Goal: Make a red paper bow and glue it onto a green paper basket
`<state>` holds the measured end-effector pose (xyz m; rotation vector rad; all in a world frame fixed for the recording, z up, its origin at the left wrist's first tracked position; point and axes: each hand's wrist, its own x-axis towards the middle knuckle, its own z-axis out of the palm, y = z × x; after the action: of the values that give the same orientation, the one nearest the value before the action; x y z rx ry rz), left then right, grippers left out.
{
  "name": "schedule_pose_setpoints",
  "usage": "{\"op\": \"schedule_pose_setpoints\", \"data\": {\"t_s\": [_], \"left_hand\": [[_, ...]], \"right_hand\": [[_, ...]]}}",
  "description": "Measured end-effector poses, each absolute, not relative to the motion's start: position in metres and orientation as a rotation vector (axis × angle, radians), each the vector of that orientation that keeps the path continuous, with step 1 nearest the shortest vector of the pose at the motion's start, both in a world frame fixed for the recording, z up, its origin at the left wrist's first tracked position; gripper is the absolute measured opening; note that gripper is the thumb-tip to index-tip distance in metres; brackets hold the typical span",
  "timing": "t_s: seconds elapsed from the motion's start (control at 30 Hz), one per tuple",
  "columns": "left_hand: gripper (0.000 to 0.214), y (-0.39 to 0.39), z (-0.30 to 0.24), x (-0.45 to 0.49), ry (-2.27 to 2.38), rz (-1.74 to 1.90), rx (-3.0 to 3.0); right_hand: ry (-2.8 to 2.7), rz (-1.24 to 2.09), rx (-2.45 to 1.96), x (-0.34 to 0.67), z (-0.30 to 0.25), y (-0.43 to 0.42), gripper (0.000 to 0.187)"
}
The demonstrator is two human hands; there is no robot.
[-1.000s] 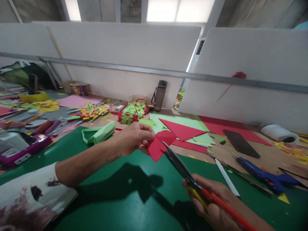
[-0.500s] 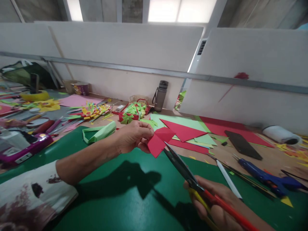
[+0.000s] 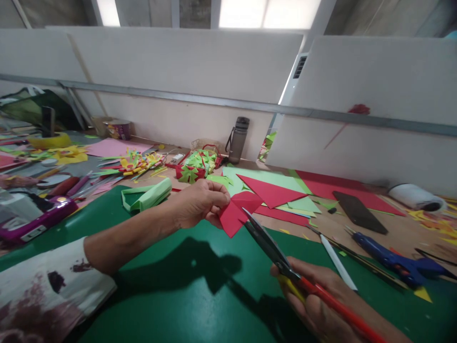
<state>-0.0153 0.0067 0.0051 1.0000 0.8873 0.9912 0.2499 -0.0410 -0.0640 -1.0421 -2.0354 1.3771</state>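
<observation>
From your head camera, your left hand [image 3: 200, 202] is curled shut, fingertips pinched together on the near edge of a folded piece of red paper [image 3: 235, 214]. You hold that paper up in the air, just above the green mat [image 3: 185, 295] and a little in front of the loose sheets lying on the table.

Your right hand [image 3: 317, 305] is low at the right, fingers wrapped tight around the red and yellow handles of the scissors [image 3: 274, 252]. The dark blades point up and left, and their tips meet the right edge of the red paper; how far the blades stand apart you cannot tell from here.

Just behind the held paper lie a red triangle [image 3: 271, 190] and light green sheets [image 3: 282, 183], overlapping. To your right on the wooden table are a white pen [image 3: 337, 262], a blue glue gun [image 3: 389, 259] and a dark phone [image 3: 359, 212], well apart from your hands. A grey bottle [image 3: 238, 140] stands upright against the back wall. A folded strip of green paper [image 3: 148, 196] rests on the mat near your left wrist.
</observation>
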Motion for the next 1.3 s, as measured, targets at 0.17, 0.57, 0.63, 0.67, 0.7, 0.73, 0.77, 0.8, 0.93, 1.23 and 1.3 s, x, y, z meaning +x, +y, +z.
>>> {"op": "schedule_pose_setpoints", "data": {"t_s": [0.17,0.57,0.63,0.67,0.7,0.73,0.77,0.8,0.93,1.23,1.3], "left_hand": [[0.013,0.007,0.005,-0.014,0.906,0.987,1.011],[0.010,0.009,0.000,-0.016,0.929,0.979,1.066],[0.010,0.010,0.000,-0.016,0.925,0.981,1.064],[0.010,0.010,0.000,-0.016,0.924,0.982,1.064],[0.010,0.009,0.000,-0.016,0.925,0.981,1.066],[0.010,0.009,0.000,-0.015,0.929,0.980,1.068],[0.010,0.009,0.000,-0.015,0.932,0.981,1.069],[0.010,0.008,0.000,-0.015,0.935,0.983,1.069],[0.011,0.008,-0.001,-0.016,0.928,0.986,1.074],[0.011,0.009,-0.004,-0.014,0.918,0.986,1.053],[0.011,0.009,-0.004,-0.014,0.924,0.984,1.052]], "right_hand": [[-2.068,1.297,-1.038,0.253,-0.068,-0.042,0.056],[-2.093,1.213,-1.074,0.240,-0.037,-0.053,0.061],[-2.098,1.164,-1.071,0.239,-0.038,-0.054,0.061],[-2.106,1.130,-1.080,0.240,-0.038,-0.054,0.060],[-2.119,1.092,-1.094,0.240,-0.039,-0.055,0.057],[-2.138,1.053,-1.111,0.240,-0.039,-0.055,0.054],[-2.158,1.018,-1.125,0.241,-0.039,-0.055,0.051],[-2.177,0.990,-1.136,0.242,-0.039,-0.054,0.048],[-2.201,1.028,-1.163,0.243,-0.040,-0.050,0.041],[-2.126,1.145,-1.182,0.242,-0.042,-0.051,0.036],[-2.132,1.083,-1.181,0.242,-0.041,-0.053,0.035]]}}
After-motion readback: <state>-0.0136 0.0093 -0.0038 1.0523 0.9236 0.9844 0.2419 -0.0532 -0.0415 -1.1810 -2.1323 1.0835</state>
